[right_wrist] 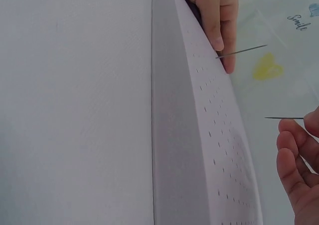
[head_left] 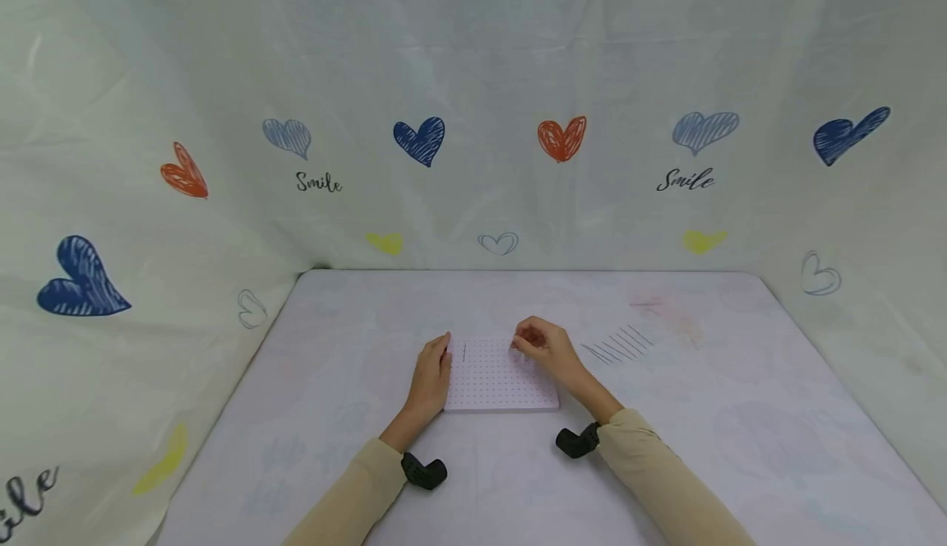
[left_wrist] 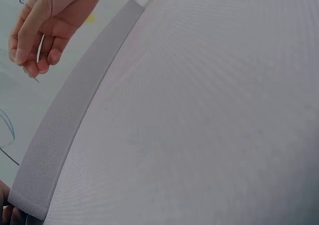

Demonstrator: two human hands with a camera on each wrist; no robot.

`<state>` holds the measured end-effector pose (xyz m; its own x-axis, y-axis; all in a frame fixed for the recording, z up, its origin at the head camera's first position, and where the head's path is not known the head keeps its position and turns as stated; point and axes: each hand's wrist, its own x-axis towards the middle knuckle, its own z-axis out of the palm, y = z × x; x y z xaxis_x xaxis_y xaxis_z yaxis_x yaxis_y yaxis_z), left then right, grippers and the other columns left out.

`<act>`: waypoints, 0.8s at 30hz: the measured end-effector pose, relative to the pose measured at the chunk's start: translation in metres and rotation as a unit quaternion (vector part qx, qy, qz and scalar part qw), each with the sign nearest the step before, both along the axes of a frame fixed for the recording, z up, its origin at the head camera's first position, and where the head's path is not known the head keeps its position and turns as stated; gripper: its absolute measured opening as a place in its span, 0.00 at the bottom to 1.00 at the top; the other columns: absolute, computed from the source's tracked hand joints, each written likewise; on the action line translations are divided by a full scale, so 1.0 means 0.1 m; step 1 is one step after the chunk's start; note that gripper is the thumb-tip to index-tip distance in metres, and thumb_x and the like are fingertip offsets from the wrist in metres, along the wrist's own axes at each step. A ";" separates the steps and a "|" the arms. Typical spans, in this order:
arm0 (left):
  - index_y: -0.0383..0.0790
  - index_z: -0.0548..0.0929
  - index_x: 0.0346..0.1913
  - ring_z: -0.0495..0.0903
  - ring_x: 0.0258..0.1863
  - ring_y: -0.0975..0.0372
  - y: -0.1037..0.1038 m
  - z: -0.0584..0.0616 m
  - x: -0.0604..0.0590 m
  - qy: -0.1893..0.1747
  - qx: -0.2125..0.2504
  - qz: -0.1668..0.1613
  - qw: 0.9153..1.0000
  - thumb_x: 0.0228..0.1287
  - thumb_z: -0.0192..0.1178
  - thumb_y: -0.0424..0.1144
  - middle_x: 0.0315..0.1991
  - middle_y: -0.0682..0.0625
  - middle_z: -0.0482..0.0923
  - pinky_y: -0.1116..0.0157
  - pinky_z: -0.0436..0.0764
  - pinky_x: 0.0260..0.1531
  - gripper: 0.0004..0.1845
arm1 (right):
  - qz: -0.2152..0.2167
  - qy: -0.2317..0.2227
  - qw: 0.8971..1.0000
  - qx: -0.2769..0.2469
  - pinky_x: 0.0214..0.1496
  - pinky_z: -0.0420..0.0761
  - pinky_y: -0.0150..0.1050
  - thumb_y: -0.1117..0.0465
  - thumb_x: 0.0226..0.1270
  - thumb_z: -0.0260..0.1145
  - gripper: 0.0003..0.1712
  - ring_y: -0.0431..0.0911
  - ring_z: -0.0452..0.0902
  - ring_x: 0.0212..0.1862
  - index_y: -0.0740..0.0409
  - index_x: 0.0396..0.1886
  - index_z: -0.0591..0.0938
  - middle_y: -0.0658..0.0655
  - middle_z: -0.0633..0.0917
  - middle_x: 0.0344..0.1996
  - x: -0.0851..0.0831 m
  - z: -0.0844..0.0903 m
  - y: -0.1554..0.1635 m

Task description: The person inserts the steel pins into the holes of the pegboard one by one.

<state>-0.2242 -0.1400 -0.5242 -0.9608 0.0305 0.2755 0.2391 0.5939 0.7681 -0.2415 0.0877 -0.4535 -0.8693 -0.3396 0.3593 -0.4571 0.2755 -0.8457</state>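
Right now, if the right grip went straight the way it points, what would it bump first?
Probably the board: the needle in the right grip points toward its dotted face, so the needle's tip would likely touch first. I can't tell exactly where.

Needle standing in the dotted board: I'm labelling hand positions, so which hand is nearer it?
Left. The left hand touches the left edge of the dotted board, beside the standing needle; the right hand is farther right, pinching another needle.
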 end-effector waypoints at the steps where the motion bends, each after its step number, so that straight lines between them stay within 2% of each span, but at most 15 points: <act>1: 0.23 0.66 0.70 0.66 0.66 0.40 0.00 0.00 0.00 0.001 0.001 -0.001 1.000 0.77 0.46 0.27 0.65 0.30 0.67 0.46 0.66 0.65 0.22 | 0.006 -0.001 1.000 -0.004 0.34 0.78 0.31 0.79 0.64 0.63 0.03 0.66 0.81 0.35 0.77 0.37 0.78 0.71 0.84 0.31 -0.01 0.00 -0.01; 9: 0.22 0.66 0.69 0.66 0.65 0.40 -0.01 0.02 0.00 0.003 -0.004 -0.002 1.000 0.77 0.46 0.26 0.65 0.30 0.68 0.46 0.67 0.64 0.22 | 0.032 -0.004 0.999 0.000 0.36 0.80 0.33 0.78 0.66 0.63 0.03 0.66 0.82 0.36 0.76 0.38 0.78 0.70 0.84 0.32 -0.03 -0.02 -0.18; 12: 0.23 0.66 0.70 0.67 0.65 0.40 0.00 0.03 0.00 0.001 -0.004 -0.002 1.000 0.77 0.46 0.27 0.65 0.30 0.68 0.46 0.67 0.65 0.22 | 0.035 -0.006 0.999 -0.001 0.35 0.79 0.33 0.77 0.66 0.64 0.04 0.65 0.82 0.35 0.76 0.38 0.78 0.69 0.84 0.32 -0.13 -0.17 -0.24; 16: 0.22 0.66 0.69 0.67 0.65 0.40 0.01 0.02 -0.01 0.005 -0.005 -0.002 1.000 0.77 0.47 0.27 0.65 0.30 0.68 0.46 0.67 0.64 0.22 | 0.035 0.011 0.999 0.001 0.34 0.79 0.32 0.75 0.66 0.66 0.04 0.58 0.82 0.34 0.71 0.38 0.80 0.64 0.85 0.31 -0.24 -0.38 -0.31; 21: 0.22 0.66 0.69 0.67 0.65 0.40 0.00 0.02 0.00 0.007 -0.005 -0.001 1.000 0.76 0.47 0.27 0.64 0.30 0.68 0.46 0.67 0.64 0.22 | 0.043 0.027 0.999 0.005 0.37 0.81 0.33 0.72 0.67 0.66 0.02 0.49 0.82 0.34 0.67 0.37 0.80 0.58 0.85 0.31 -0.26 -0.43 -0.40; 24: 0.21 0.67 0.69 0.68 0.64 0.40 0.00 0.03 0.00 0.009 -0.006 -0.002 1.000 0.76 0.47 0.26 0.64 0.29 0.69 0.46 0.68 0.64 0.22 | 0.045 0.020 0.999 0.006 0.38 0.81 0.34 0.70 0.68 0.66 0.02 0.46 0.82 0.35 0.66 0.38 0.81 0.56 0.85 0.31 -0.26 -0.45 -0.44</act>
